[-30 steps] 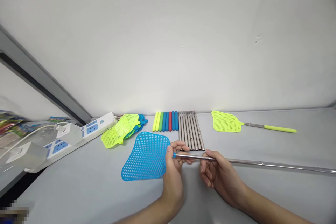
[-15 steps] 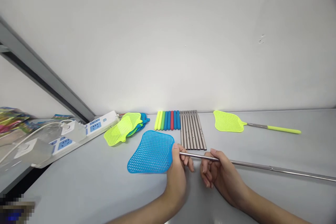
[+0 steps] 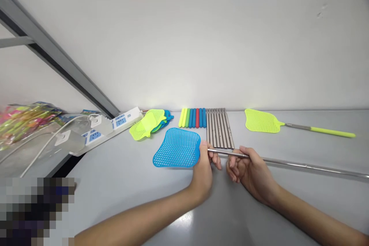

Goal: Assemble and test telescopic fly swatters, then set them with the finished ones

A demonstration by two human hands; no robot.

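Observation:
My left hand (image 3: 205,163) is closed on the neck of a blue perforated fly swatter head (image 3: 177,148), where a thin metal rod meets it. Farther along, my right hand (image 3: 250,171) pinches the telescopic metal rod (image 3: 305,166), which runs out past the right edge. The joint between head and rod is hidden by my left fingers. Behind my hands, several metal tubes (image 3: 219,128) lie side by side. Left of them is a row of yellow, green, blue and red handle grips (image 3: 192,118). A whole yellow fly swatter (image 3: 262,121) lies at the right.
Loose yellow and blue swatter heads (image 3: 147,123) overlap at the left. Beside them a white power strip (image 3: 127,117) holds plugged-in adapters (image 3: 70,142) with cables. Plastic-wrapped colourful packages (image 3: 31,121) lie at the far left, by a grey metal post (image 3: 63,59). A wall stands behind the table.
The camera view has shifted, so the tabletop things sit higher and farther right. Both hands keep their hold on the swatter head and rod, with little other change.

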